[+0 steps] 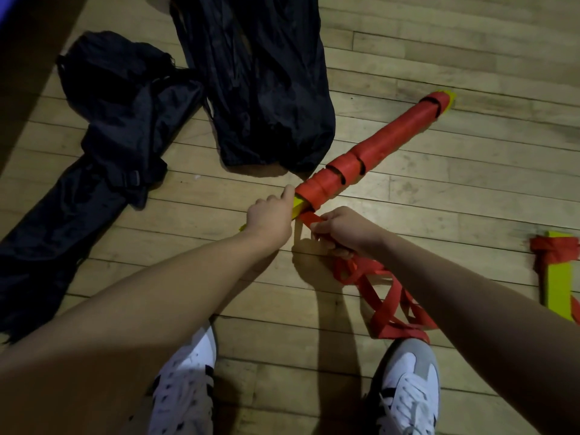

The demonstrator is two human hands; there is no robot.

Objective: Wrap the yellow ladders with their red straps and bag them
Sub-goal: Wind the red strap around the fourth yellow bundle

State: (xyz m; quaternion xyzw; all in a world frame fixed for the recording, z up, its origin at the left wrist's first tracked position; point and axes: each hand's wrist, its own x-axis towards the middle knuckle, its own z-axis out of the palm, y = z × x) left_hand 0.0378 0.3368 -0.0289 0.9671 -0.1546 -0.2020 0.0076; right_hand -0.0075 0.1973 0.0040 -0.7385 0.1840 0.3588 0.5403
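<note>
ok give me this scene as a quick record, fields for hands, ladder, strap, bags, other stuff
left hand: grips the near end of the ladder bundle
right hand: holds the red strap close to the bundle
ladder bundle: yellow, mostly wound in red, lying on the wooden floor
red strap: loose length trails to the floor by the right shoe
black bags: lying on the floor, not yet filled with this bundle
second ladder: right edge, partly wrapped

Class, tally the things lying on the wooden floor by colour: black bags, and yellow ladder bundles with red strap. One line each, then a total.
Black bags: 2, one crumpled, one flatter
Yellow ladder bundles with red strap: 2, one being wrapped, one at the right edge
Total: 4
</note>
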